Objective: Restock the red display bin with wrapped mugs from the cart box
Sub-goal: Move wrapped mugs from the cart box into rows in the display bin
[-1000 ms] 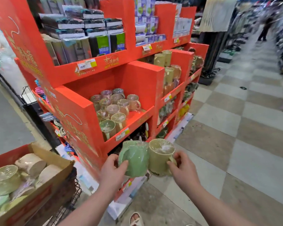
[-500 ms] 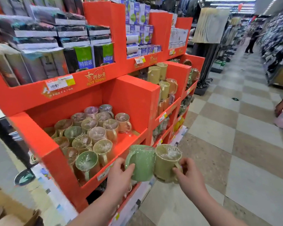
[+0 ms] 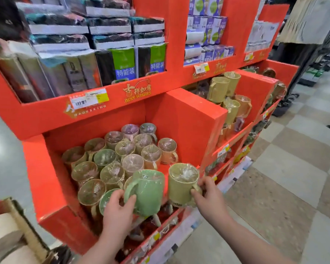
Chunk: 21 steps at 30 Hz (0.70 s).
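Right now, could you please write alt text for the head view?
The left hand grips a green mug and the right hand a yellowish mug at the front of the red display bin, whose left side holds wrapped mugs.

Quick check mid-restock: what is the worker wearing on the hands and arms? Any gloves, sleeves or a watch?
Nothing worn shows. The left hand and right hand are bare, with no gloves and no rings visible on the fingers. The left forearm and right forearm are uncovered down to the frame's lower edge, with no sleeve, watch or bracelet in view.
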### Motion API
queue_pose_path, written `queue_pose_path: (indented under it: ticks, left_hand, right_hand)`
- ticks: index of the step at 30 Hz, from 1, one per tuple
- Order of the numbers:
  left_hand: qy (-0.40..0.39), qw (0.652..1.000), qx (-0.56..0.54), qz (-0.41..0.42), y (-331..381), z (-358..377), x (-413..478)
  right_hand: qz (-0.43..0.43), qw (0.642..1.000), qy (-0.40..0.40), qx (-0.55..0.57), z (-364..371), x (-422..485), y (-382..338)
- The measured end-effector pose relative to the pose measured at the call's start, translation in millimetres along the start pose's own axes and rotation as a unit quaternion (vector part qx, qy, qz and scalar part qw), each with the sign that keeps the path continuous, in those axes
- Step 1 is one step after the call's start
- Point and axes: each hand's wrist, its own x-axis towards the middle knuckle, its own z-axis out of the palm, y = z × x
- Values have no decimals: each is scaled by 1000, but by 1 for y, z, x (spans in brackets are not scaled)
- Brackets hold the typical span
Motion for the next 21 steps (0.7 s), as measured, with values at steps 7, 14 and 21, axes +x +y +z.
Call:
queue_pose_path:
  ticks: [7,14,21]
  left_hand:
    - [136,990,8,-38,6,-5,10]
    - [249,964,7,-92,16,12,11]
    - [315,940,8,-131,25,34,5]
  right_hand:
    - [-63,992,-102,-30,23,79,-9]
    - [-90,968,-220,-80,38,138,0]
    - [-91,953,-268,-106,56,154,10]
